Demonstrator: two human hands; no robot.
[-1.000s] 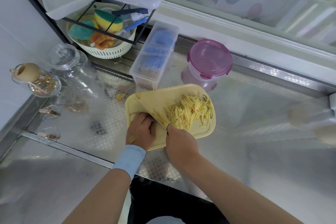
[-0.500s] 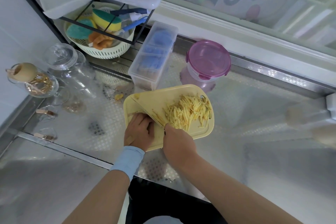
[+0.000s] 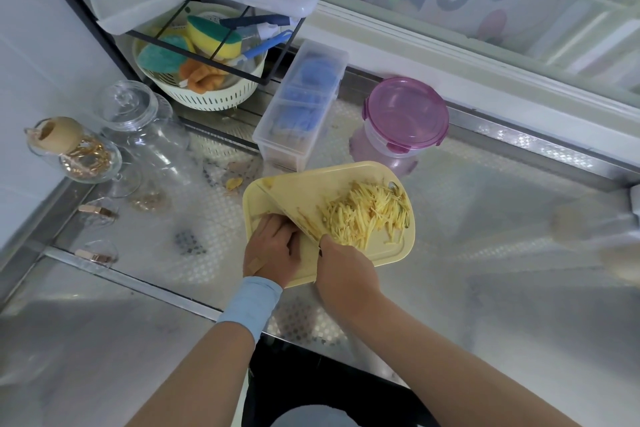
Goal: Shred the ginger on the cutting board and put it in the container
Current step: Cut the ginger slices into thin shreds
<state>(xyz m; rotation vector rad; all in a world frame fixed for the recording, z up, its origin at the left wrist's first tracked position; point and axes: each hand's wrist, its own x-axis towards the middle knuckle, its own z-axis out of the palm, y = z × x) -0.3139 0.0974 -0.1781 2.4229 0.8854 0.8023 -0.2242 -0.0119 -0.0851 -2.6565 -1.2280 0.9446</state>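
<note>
- The right grip (image 3: 343, 270) is closed round the handle of one knife (image 3: 287, 210). The left grip (image 3: 273, 246) lies curled on the board, tight against the blade; whatever it pins is hidden. A slipped edge would likely nick those knuckles.
- One yellow cutting board (image 3: 398, 255) lies on the shiny tabletop (image 3: 485, 288); hard chopping might skid it.
- One heap of ginger shreds (image 3: 367, 215) crowds the board's far right side, so strands could spill off when scraped.
- One pink-lidded container (image 3: 405, 114) stands just beyond the board, closed; it needs opening before the transfer.
</note>
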